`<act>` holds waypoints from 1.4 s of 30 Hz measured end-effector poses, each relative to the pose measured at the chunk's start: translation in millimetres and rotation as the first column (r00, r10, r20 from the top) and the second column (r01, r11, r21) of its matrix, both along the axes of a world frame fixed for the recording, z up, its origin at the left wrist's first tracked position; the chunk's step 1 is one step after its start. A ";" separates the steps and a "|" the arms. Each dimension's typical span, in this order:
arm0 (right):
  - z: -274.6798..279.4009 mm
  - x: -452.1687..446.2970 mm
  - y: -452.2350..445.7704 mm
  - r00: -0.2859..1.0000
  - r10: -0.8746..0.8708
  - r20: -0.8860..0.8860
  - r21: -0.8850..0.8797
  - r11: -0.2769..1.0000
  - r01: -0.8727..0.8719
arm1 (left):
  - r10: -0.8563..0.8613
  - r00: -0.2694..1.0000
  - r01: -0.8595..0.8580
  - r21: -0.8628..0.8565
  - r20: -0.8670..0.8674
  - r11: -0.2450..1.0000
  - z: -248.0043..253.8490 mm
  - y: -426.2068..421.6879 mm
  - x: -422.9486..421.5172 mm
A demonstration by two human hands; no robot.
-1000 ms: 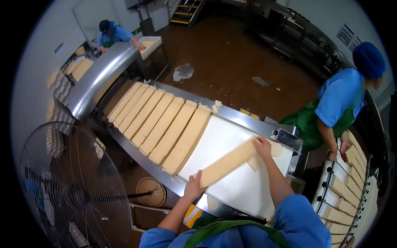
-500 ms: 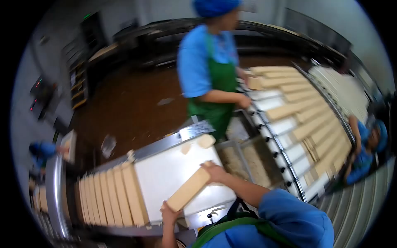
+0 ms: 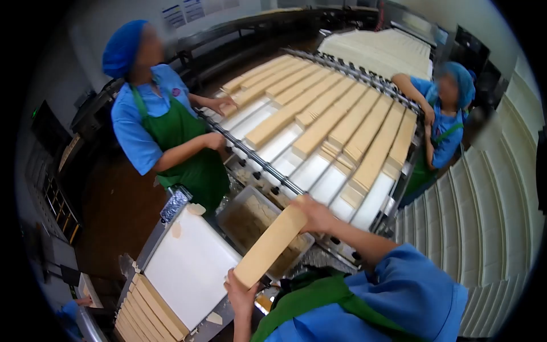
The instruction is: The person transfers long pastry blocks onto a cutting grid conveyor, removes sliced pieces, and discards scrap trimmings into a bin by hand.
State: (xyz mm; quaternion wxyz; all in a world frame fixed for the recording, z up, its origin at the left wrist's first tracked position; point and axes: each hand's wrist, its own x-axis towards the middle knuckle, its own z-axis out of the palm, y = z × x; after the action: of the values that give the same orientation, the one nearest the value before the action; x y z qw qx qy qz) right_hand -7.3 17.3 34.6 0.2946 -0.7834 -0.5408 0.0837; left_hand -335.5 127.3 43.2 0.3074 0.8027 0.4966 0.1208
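A long tan block slants across my view, held by its two ends over a grey tub of crumbs, between a plain white belt and a wider slatted conveyor. I see the left hand curled around the lower end, opened about as far as the block is wide. The right hand cups the upper end beside the conveyor's metal rail; I cannot tell how far its fingers reach underneath. Gripping both ends probably spares so long and seemingly brittle a piece from sagging or snapping in the middle.

At lower left, a row of matching blocks lies side by side, perhaps packed close to save belt space. On the slatted conveyor, other blocks lie lengthwise between thin rods, which I take to be lane guides. The tub sits just below the gap, likely to catch breakage. Across the rail, a co-worker in a green apron rests a hand near the rail; at right, another co-worker stands beside the far edge.
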 end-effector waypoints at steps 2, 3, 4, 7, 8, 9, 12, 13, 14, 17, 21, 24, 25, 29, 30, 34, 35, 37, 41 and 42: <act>20.5 24.6 -58.9 0.993 -0.121 -0.008 -0.101 0.988 0.119 | -0.117 0.993 0.117 0.011 0.006 0.993 6.7 -27.6 25.5; 28.2 34.9 -86.2 0.989 -0.150 0.007 -0.105 0.983 0.150 | -0.173 0.979 0.174 -0.001 0.108 0.985 6.6 -40.1 36.5; 35.0 45.2 -111.1 0.984 -0.177 0.026 -0.106 0.978 0.179 | -0.222 0.952 0.228 -0.005 0.213 0.974 7.4 -52.3 46.8; 32.0 81.3 -178.9 0.969 -0.210 -0.128 -0.084 0.976 0.201 | -0.307 0.923 0.337 -0.101 0.233 0.936 22.1 -85.0 75.7; -6.8 103.5 -202.9 0.942 -0.159 -0.294 0.111 0.974 0.199 | -0.310 0.923 0.340 -0.105 0.226 0.935 20.3 -96.0 84.2; -10.6 112.2 -215.1 0.929 -0.214 -0.300 0.100 0.962 0.254 | -0.367 0.895 0.402 -0.103 0.252 0.910 19.6 -105.6 93.3; -24.6 141.7 -222.9 0.850 -0.464 -0.251 -0.114 0.886 0.450 | -0.431 0.863 0.486 -0.199 0.264 0.851 22.5 -138.6 121.9; -27.4 151.1 -219.0 0.759 -0.633 -0.151 -0.299 0.761 0.576 | -0.476 0.835 0.533 -0.189 0.276 0.825 14.0 -146.4 130.0; -31.6 164.2 -216.8 0.759 -0.631 -0.160 -0.296 0.764 0.573 | -0.521 0.804 0.579 -0.176 0.286 0.797 6.0 -153.3 137.6; -33.6 200.2 -211.3 0.747 -0.664 0.039 -0.444 0.658 0.609 | -0.505 0.810 0.573 -0.215 0.299 0.791 8.3 -169.8 164.0; -31.5 228.7 -223.4 0.790 -0.613 -0.005 -0.408 0.723 0.558 | -0.496 0.832 0.550 -0.249 0.249 0.797 6.5 -180.1 195.2; -48.6 244.4 -230.9 0.765 -0.633 0.121 -0.239 0.729 0.641 | -0.510 0.842 0.538 -0.198 0.178 0.819 -1.5 -187.0 219.5; -49.3 247.7 -234.9 0.766 -0.632 0.118 -0.242 0.729 0.640 | -0.491 0.849 0.527 -0.248 0.195 0.813 -4.1 -188.4 228.6; -42.9 262.4 -240.0 0.637 -0.722 0.270 -0.043 0.652 0.757 | -0.520 0.818 0.574 -0.289 0.247 0.766 -17.6 -194.5 272.9; -50.6 267.3 -240.8 0.528 -0.776 0.344 0.012 0.566 0.824 | -0.507 0.803 0.594 -0.345 0.314 0.727 -32.2 -193.8 281.0; -52.5 275.9 -241.1 0.560 -0.816 0.145 -0.206 0.529 0.823 | -0.515 0.773 0.632 -0.384 0.371 0.673 -56.9 -182.8 282.9; -55.4 275.8 -243.0 0.568 -0.811 0.141 -0.200 0.539 0.818 | -0.425 0.803 0.596 -0.541 0.419 0.593 -50.6 -178.6 279.3; -77.4 287.8 -247.7 0.565 -0.805 0.181 -0.157 0.543 0.825 | -0.411 0.796 0.605 -0.578 0.444 0.548 -46.4 -169.7 276.1; -102.2 294.4 -241.2 0.577 -0.771 0.270 -0.126 0.566 0.815 | -0.187 0.856 0.504 -0.700 0.482 0.506 -43.8 -136.1 249.3; -63.5 265.9 -221.7 0.608 -0.738 0.294 -0.253 0.553 0.794 | -0.069 0.850 0.483 -0.720 0.522 0.499 -22.3 -131.2 244.5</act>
State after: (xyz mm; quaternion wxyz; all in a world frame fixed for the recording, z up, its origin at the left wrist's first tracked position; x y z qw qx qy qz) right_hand 258.6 -204.4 -28.9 0.1108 -0.9837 -0.1406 -0.0167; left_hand -90.9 -4.0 21.0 0.7655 0.5824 0.2734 -0.0087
